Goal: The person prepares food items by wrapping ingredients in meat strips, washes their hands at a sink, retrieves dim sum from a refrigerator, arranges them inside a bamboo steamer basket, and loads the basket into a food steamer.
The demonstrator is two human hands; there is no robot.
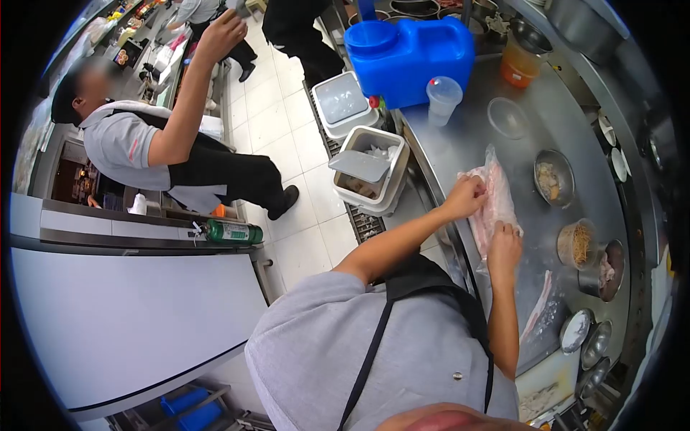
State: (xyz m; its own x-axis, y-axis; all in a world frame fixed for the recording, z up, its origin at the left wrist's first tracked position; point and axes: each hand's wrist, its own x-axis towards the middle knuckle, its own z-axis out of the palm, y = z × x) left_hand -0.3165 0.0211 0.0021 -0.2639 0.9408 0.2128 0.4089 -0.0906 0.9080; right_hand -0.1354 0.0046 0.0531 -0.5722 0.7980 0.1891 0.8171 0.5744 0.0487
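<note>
A long pink and white slab of raw meat (477, 228) lies on the steel counter, partly covered by a clear plastic bag (499, 197). My left hand (467, 196) is at the slab's left side, its fingers pinched together on the plastic. Lower down, my right hand (505, 246) is closed on the bag near its other edge. Just below my hands, a thin pale strip of meat (537, 307) rests on the counter beside white crumbs. To the right are a metal bowl with pale chunks (553, 178) and a tub of thin brown strips (576, 244).
A blue jerrycan (410, 61), a clear lidded cup (443, 100) and a round plastic lid (508, 118) occupy the counter's far end. White bins (370, 169) stand left of the counter. A co-worker (172, 144) stands across the tiled aisle, arm raised.
</note>
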